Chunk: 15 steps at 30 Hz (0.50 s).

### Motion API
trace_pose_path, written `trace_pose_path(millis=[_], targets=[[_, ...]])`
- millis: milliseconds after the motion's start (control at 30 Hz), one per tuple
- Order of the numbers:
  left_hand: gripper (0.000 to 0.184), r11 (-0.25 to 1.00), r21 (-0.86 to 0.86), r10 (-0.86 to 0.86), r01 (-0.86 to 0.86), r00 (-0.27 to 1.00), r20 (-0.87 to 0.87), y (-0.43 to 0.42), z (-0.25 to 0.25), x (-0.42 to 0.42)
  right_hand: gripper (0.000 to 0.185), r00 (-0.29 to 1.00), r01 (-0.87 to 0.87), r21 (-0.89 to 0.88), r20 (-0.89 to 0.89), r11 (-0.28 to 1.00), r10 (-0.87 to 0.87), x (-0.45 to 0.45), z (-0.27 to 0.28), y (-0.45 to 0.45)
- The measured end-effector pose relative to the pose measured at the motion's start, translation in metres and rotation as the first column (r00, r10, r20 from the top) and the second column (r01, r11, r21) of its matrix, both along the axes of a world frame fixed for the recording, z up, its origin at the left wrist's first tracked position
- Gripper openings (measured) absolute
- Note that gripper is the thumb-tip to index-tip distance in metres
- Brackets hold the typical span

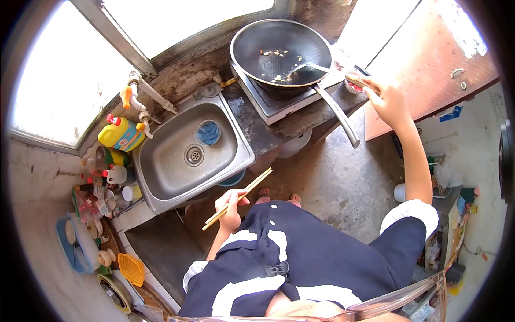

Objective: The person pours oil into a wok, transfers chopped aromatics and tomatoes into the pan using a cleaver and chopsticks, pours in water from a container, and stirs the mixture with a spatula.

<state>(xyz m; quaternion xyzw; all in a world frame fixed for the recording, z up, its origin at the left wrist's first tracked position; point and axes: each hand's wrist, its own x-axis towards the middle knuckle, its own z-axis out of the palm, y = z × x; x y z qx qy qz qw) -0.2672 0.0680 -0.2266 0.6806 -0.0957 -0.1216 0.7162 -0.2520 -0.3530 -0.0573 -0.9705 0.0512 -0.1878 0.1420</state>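
Note:
My left hand is closed around a pair of wooden chopsticks, held in front of my body near the sink's front corner. My right hand reaches out to the right of the stove, fingers closed on the brown handle end of a spatula. Its metal head rests inside the black wok, among small pale and brown food pieces. Part of the handle is lost in glare. Just under my right fingers sits a small bowl with something red in it.
The wok stands on a flat cooker, its long metal handle jutting over the counter edge. Left of it is a steel sink holding a blue-filled bowl. A yellow bottle stands by the tap. A reddish tabletop lies right.

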Motion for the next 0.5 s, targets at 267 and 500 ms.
trace_pose_path(millis=[267, 500], targets=[[0.029, 0.999, -0.005, -0.034, 0.034, 0.999, 0.003, -0.006, -0.002, 0.000, 0.024, 0.998, 0.005, 0.013, 0.070, 1.000, -0.006, -0.001, -0.015, -0.002], [0.029, 0.999, 0.008, -0.050, 0.049, 0.999, 0.009, -0.008, 0.000, -0.001, 0.023, 0.981, -0.022, 0.007, 0.192, 1.000, 0.020, 0.071, -0.071, 0.004]])
